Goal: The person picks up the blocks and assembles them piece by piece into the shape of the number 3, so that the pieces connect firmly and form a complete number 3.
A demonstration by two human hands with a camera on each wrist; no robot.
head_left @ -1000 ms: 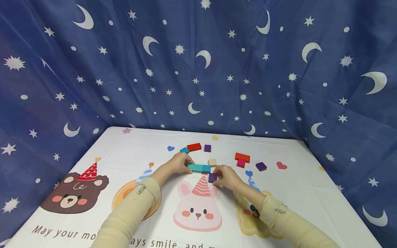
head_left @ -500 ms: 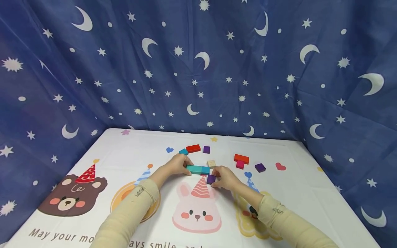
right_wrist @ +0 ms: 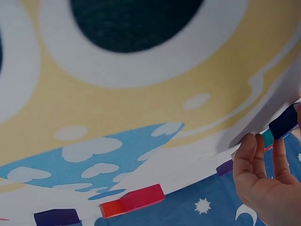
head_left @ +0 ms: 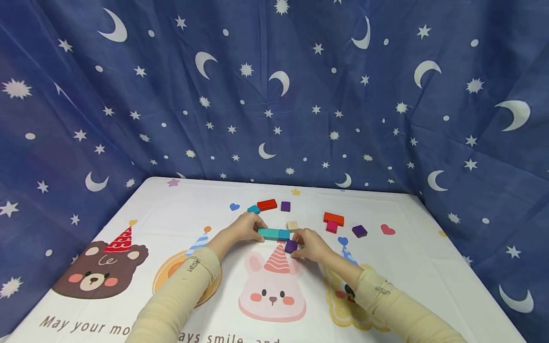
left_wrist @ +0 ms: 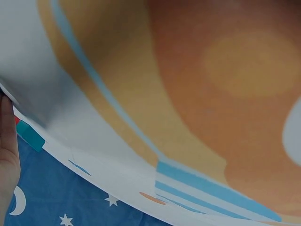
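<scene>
In the head view, my left hand (head_left: pixel 245 227) grips the left end of a long teal block (head_left: pixel 269 234). A blue block (head_left: pixel 284 235) lies against that block's right end, in line with it. Just in front of the blue block, my right hand (head_left: pixel 312 245) pinches a purple block (head_left: pixel 291 246) between thumb and fingers, the block slightly turned. The right wrist view shows this dark purple block (right_wrist: pixel 284 123) at the fingertips. A plain wooden block (head_left: pixel 292 226) sits right behind the blue one. Only the edge of my left hand (left_wrist: pixel 7 150) appears in the left wrist view.
Behind the left hand lie a blue block (head_left: pixel 254 209), a red block (head_left: pixel 267 205) and a purple block (head_left: pixel 285 206). To the right are a red block (head_left: pixel 334 218), a pink block (head_left: pixel 332 226) and another purple block (head_left: pixel 360 231). A starry blue curtain (head_left: pixel 240 119) rises behind the table.
The purple block in my right hand has shifted slightly left and turned a little. My left hand and the teal block stay in place; the head view has tilted slightly.
</scene>
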